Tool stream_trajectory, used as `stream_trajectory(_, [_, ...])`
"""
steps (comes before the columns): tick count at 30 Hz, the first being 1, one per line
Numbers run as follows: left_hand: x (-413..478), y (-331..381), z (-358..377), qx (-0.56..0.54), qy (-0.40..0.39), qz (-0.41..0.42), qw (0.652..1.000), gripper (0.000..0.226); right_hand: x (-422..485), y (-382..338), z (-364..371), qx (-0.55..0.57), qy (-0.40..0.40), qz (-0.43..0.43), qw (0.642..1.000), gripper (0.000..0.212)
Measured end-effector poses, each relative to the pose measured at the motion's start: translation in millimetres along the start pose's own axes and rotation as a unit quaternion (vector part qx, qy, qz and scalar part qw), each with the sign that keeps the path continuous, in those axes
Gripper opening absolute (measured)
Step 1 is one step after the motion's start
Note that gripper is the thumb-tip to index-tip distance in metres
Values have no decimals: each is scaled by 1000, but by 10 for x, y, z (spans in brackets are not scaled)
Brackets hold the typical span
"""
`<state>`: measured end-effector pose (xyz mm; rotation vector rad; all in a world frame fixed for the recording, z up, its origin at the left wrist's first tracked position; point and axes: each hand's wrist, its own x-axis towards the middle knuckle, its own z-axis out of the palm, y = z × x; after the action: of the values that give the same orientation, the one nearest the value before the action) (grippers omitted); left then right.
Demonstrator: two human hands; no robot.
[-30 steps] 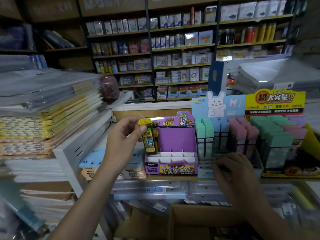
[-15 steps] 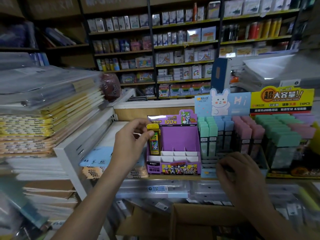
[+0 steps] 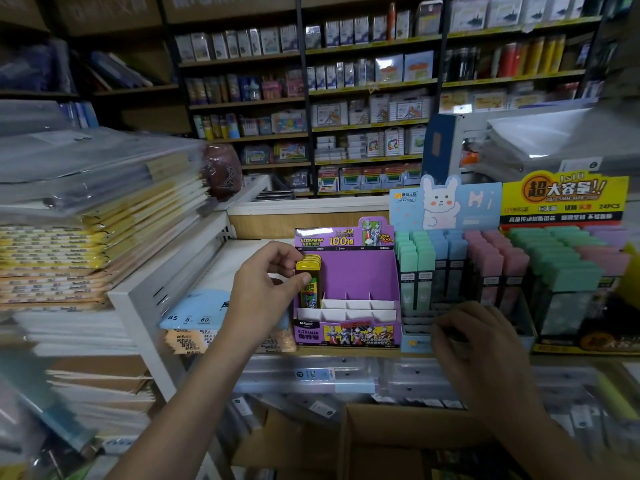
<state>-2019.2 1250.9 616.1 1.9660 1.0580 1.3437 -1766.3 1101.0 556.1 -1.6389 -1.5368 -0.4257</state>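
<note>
Brown cardboard carton (image 3: 363, 434), nearest, low in front. Right hand (image 3: 485, 351): fingers curled at the front lip of the pastel lead-case tray (image 3: 414, 342); whether its grip holds anything, cannot tell. Left hand (image 3: 266, 292): grip clamped, thumb and fingers, on a yellow-capped lead case (image 3: 309, 285), upright at the left end of the purple display box (image 3: 356, 275), just in front of more yellow caps. Beyond: yellow-signed display (image 3: 564, 199) at right, wrapped notebook stacks (image 3: 86, 237) at left, stocked wall shelves (image 3: 374, 84) farthest.

Dim indoor light, soft shadows, blurred stretched edges, sharper centre, wide-angle bending, faint glare on plastic
</note>
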Motion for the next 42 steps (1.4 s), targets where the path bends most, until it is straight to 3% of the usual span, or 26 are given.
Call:
stream_trajectory(4, [-45, 68, -9, -4, 19, -13, 1000, 22, 31, -17, -29, 8, -5, 7, 1000, 14])
stream_trajectory(8, [-193, 259, 37, -30, 59, 20, 998, 19, 16, -66, -200, 107, 19, 44, 993, 12])
stream_trajectory(13, [-726, 501, 361, -112, 10, 44, 993, 14, -191, -104, -522, 205, 16, 56, 977, 10])
stream_trajectory(20, [-1555, 338, 1207, -144, -71, -47, 986, 13, -784, 390, -567, 193, -104, 142, 965, 16])
stream_trajectory(29, [-2331, -310, 2021, -38, -154, -182, 970, 18, -1619, 1150, -117, 176, -258, 281, 908, 15])
stream_trajectory(33, [-2617, -600, 2292, 14, -253, -273, 928, 24, -1954, 1403, 9, 90, -364, 367, 851, 5])
stream_trajectory(35, [-2751, -702, 2410, 17, -293, -311, 904, 25, -2096, 1493, 11, 33, -411, 381, 828, 12])
stream_trajectory(38, [-2865, -778, 2527, 20, -338, -329, 881, 28, -2201, 1527, -17, 25, -436, 393, 809, 17])
stream_trajectory(42, [-2858, -801, 2559, 68, -360, -324, 872, 36, -2249, 1501, -15, 22, -456, 392, 799, 39])
